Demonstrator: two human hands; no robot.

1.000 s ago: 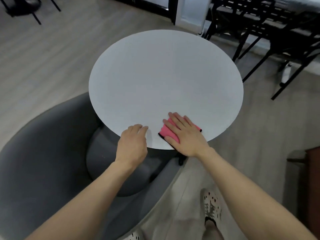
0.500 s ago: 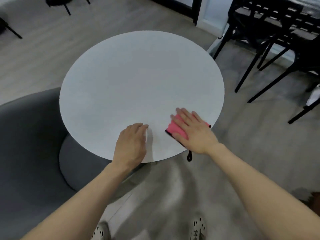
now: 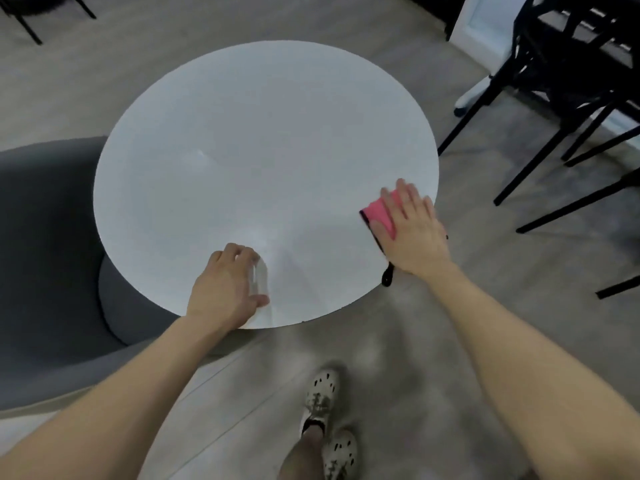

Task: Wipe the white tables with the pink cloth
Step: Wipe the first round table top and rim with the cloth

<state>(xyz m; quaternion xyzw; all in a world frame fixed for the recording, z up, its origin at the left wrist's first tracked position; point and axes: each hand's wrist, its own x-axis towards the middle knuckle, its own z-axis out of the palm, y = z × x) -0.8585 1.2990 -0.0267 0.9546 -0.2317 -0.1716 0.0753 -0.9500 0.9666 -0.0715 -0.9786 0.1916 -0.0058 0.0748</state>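
One table (image 3: 263, 143), one pink cloth (image 3: 380, 213), left hand (image 3: 225, 289), right hand (image 3: 417, 237), perhaps three chairs (image 3: 540, 74)

Pink cloth (image 3: 381, 216) (black-edged), white table (image 3: 263, 161), grey armchair (image 3: 45, 237).

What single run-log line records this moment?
right hand: presses pink cloth, right edge | left hand: rests on white table, near edge

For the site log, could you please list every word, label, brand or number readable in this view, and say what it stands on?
There is no readable text anywhere in this view.
white table: plain top, no print or sticker.
pink cloth, pressed under the right hand: no label or tag lettering shows.
shoes: the dark spots are a pattern, not letters.
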